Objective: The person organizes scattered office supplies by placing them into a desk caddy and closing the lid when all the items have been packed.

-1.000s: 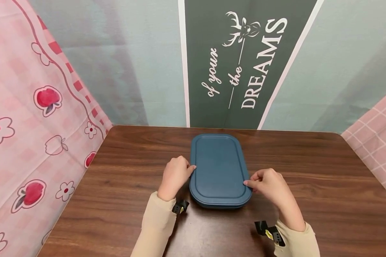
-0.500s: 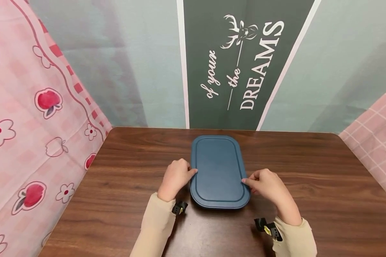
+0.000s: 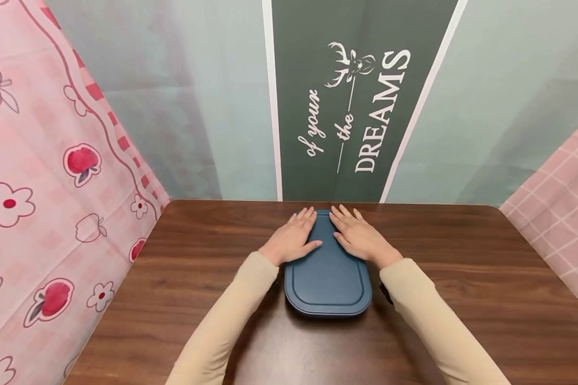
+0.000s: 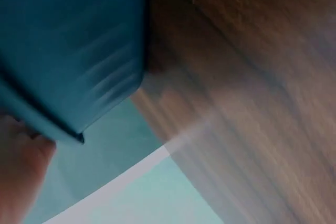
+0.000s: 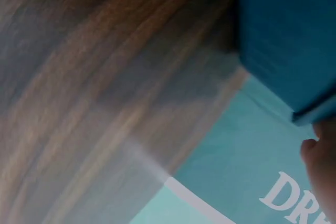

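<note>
A dark blue rectangular box with a rounded lid (image 3: 327, 280) lies on the table, its long side running away from me. My left hand (image 3: 293, 238) rests on the far left part of the lid, fingers straight and thumb spread inward. On the far right part lies my right hand (image 3: 363, 235), its fingers also straight and pointing away. Both wrist views show the ribbed side of the box (image 4: 100, 51) below the lid's edge; the right wrist view shows its other side wall (image 5: 289, 40). What the box contains is hidden.
The brown wooden table (image 3: 197, 256) ends just beyond the box, where a grey-green printed cloth (image 3: 366, 107) hangs. A pink cloth with apples and flowers (image 3: 53, 214) hangs at the left, and a pink checked cloth (image 3: 559, 219) at the right.
Both hands have left the lid's side edges, which they pinched before, and moved forward to lie with straight fingers on its far part. The box stays in about the same place.
</note>
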`<state>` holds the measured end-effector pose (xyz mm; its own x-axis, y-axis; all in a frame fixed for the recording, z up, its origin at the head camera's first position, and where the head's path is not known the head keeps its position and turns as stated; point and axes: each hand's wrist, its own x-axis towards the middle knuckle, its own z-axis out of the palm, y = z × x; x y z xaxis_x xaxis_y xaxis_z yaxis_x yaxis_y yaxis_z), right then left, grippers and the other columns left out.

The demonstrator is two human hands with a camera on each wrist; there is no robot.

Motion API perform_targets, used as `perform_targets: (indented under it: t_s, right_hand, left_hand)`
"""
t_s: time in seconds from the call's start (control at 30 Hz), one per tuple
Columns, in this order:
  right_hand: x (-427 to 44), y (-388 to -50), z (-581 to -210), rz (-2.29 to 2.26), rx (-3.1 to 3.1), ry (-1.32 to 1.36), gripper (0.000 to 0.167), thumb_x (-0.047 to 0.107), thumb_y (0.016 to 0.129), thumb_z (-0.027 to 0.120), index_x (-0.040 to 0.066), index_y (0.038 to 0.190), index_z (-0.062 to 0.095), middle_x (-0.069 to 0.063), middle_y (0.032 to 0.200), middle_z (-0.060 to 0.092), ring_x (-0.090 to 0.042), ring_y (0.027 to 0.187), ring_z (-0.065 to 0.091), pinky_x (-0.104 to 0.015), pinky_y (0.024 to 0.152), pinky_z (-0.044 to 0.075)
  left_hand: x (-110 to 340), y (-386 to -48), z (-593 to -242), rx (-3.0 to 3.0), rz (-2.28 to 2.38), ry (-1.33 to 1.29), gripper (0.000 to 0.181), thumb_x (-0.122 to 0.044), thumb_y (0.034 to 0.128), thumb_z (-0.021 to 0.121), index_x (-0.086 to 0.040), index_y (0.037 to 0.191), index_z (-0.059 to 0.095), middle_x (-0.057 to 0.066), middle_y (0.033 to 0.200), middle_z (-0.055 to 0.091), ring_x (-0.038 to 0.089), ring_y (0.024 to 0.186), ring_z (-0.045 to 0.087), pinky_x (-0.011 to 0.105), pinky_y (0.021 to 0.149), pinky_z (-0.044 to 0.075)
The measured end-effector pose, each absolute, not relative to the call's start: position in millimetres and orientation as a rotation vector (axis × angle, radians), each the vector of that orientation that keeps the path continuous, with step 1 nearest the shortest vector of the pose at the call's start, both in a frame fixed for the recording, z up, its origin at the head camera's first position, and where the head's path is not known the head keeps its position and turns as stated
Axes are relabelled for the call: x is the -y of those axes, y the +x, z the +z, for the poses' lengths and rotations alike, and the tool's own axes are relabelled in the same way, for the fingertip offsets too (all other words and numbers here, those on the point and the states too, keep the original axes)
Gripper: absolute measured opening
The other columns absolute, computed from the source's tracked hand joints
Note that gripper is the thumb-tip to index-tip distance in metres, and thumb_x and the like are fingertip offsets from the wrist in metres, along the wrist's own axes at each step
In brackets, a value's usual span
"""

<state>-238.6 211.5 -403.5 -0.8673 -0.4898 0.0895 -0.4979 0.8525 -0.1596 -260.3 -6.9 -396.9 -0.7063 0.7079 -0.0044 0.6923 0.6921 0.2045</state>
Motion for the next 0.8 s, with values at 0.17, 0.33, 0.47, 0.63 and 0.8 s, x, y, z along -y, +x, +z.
perform_targets:
  t_s: [0.17, 0.33, 0.47, 0.63, 0.8]
  right_hand:
    - [-211.8, -245.7, -412.5, 0.294, 2.968, 0.811, 0.052, 0.02, 0.1, 0.043, -0.006, 0.144, 0.031, -0.019, 0.152, 0.022, -0.035, 0.141, 0.015, -0.052, 0.113, 0.01]
    - [-210.9, -245.7, -412.1, 0.315, 2.974, 0.825, 0.053, 0.019, 0.1, 0.042, -0.006, 0.145, 0.028, -0.02, 0.153, 0.02, -0.035, 0.141, 0.015, -0.051, 0.113, 0.01]
    - [-210.0, -244.6, -413.3, 0.303, 2.99, 0.8, 0.054, 0.021, 0.1, 0.042, -0.005, 0.146, 0.027, -0.019, 0.153, 0.019, -0.034, 0.141, 0.015, -0.052, 0.113, 0.01]
    - [-209.3, -243.8, -415.1, 0.323, 3.002, 0.799, 0.056, 0.022, 0.1, 0.042, -0.004, 0.147, 0.025, -0.019, 0.154, 0.018, -0.034, 0.142, 0.014, -0.052, 0.113, 0.01]
    - [-209.5, -246.4, -417.5, 0.392, 3.015, 0.804, 0.058, 0.024, 0.1, 0.042, -0.005, 0.147, 0.023, -0.019, 0.154, 0.016, -0.035, 0.142, 0.012, -0.053, 0.112, 0.011]
  left_hand:
    - [-2.2, -265.2, -405.4, -2.815, 0.205, 1.194, 0.075, -0.05, 0.0977, 0.04, -0.004, 0.151, 0.015, 0.008, 0.156, 0.016, 0.018, 0.143, 0.012, 0.033, 0.115, 0.008]
    - [-0.1, -264.2, -407.6, -2.823, 0.195, 1.225, 0.072, -0.05, 0.0986, 0.035, -0.004, 0.151, 0.018, 0.008, 0.156, 0.016, 0.017, 0.143, 0.01, 0.032, 0.115, 0.006]
    - [1.0, -264.0, -409.4, -2.827, 0.159, 1.234, 0.073, -0.053, 0.0982, 0.034, -0.006, 0.151, 0.017, 0.007, 0.157, 0.012, 0.016, 0.144, 0.006, 0.031, 0.115, 0.002]
    - [-0.5, -266.3, -413.6, -2.824, 0.097, 1.194, 0.074, -0.054, 0.0972, 0.035, -0.009, 0.152, 0.014, 0.003, 0.157, 0.007, 0.015, 0.144, 0.003, 0.032, 0.115, 0.002]
    - [-0.8, -267.5, -415.1, -2.822, 0.061, 1.19, 0.074, -0.055, 0.0975, 0.033, -0.009, 0.152, 0.012, 0.003, 0.157, 0.005, 0.015, 0.144, 0.001, 0.032, 0.115, 0.0]
